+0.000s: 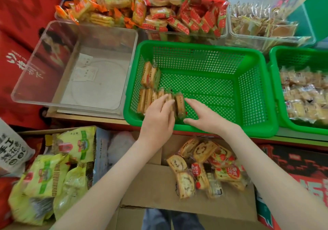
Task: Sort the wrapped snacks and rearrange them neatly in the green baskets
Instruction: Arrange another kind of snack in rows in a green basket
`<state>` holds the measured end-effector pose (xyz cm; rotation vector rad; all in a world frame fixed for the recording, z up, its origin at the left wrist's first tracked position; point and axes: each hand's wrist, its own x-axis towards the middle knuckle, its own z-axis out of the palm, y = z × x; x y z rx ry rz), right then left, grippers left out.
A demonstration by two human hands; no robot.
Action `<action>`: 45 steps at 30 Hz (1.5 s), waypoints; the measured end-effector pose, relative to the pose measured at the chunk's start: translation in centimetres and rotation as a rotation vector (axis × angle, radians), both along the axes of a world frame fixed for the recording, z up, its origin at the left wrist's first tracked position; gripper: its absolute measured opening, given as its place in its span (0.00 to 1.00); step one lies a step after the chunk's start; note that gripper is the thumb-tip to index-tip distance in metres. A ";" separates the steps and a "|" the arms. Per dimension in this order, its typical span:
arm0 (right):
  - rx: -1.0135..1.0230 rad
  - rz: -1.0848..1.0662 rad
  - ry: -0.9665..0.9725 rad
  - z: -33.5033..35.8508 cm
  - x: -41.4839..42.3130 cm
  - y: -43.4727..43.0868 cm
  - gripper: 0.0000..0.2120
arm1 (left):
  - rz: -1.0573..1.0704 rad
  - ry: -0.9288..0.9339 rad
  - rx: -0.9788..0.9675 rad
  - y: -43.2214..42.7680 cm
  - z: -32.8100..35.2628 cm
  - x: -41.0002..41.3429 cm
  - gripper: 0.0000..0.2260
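In the green perforated plastic basket [248, 91], a row of tan wrapped snacks [146, 99] stands on edge in the near-left corner, where the left hand [158, 118] rests straight fingers on the packets and the right hand [205, 118], fingers spread, touches the end packet.

Bare arms [113, 173] w/ blue jeans [154, 219].
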<state>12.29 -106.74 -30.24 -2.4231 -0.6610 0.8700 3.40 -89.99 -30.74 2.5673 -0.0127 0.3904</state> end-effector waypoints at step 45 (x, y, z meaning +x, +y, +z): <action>0.753 -0.683 0.383 7.7 -10.5 -1.0 0.10 | 0.058 0.459 -0.956 -2.5 7.8 -7.2 0.11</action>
